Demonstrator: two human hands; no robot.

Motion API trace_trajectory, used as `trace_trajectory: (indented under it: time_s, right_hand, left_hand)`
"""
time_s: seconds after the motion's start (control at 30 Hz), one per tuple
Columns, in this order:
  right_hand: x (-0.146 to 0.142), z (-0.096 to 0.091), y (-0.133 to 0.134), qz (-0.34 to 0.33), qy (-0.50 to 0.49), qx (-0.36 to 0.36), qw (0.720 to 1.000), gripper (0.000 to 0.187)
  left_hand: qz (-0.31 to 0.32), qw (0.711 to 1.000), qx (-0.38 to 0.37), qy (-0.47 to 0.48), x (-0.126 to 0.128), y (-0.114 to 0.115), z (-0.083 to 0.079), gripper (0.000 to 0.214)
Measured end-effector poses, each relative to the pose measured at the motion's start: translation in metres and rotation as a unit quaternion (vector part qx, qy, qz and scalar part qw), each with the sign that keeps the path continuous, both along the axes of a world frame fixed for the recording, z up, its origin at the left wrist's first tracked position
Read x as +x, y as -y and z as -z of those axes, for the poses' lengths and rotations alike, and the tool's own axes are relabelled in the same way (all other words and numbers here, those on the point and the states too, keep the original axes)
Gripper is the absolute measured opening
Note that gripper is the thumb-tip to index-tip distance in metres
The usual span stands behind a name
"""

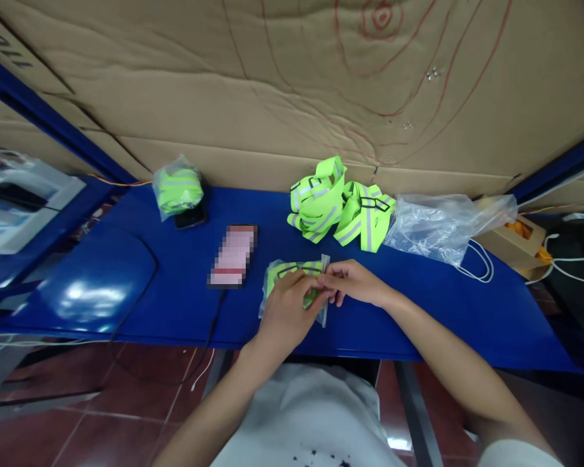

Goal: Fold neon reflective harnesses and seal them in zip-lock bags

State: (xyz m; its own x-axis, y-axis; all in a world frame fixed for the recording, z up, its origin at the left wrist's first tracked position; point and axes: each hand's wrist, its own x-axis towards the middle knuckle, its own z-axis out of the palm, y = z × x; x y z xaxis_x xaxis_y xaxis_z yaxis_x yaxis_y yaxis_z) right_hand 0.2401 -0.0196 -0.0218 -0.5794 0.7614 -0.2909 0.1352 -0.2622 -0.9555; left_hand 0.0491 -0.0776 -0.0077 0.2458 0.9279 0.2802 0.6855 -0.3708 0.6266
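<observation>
A clear plastic bag (267, 299) lies near the front of the table, with a folded neon yellow-green reflective strap (285, 267) inside. My left hand (292, 305) rests over the bag, its thumb and fingers pinched at the right-hand end. There my right hand (348, 282) also grips the bag's edge between thumb and fingers, fingertips close against the left ones. The fingers partly cover that edge, so I cannot tell whether the bag is sealed. Just behind sit two loose bundles of strap, a left one (321, 201) and a right one (365, 217), with black buckles.
Left of my hands lies a phone (232, 256) with a cable. A filled bag (179, 187) sits on a dark object (191, 216) at the back left. Empty-looking plastic bags (428, 224) and a cardboard box (520, 240) are on the right. Cardboard (175, 78) walls the back of the blue table (175, 311).
</observation>
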Motion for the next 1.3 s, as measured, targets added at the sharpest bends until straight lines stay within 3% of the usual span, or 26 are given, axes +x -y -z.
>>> trace_trajectory:
  time_s: [0.63,0.9,1.13,1.3]
  right_hand:
    - [0.012,-0.004,-0.001,-0.064,0.068,0.087,0.992,0.034]
    - [0.01,-0.005,-0.003,-0.083,0.05,0.071,0.993,0.042]
    - [0.011,-0.002,0.0,-0.078,0.125,0.112,0.983,0.04]
    - [0.008,-0.004,0.001,-0.07,0.1,0.085,0.989,0.04]
  left_hand:
    - [0.013,0.999,-0.027,0.025,-0.007,-0.001,0.007,0.005]
    - [-0.007,1.0,-0.011,0.01,-0.009,-0.001,0.009,0.011]
    - [0.008,0.997,-0.074,0.013,-0.012,-0.003,0.006,0.006]
    - [0.04,0.991,-0.119,0.043,-0.018,-0.005,0.002,0.014]
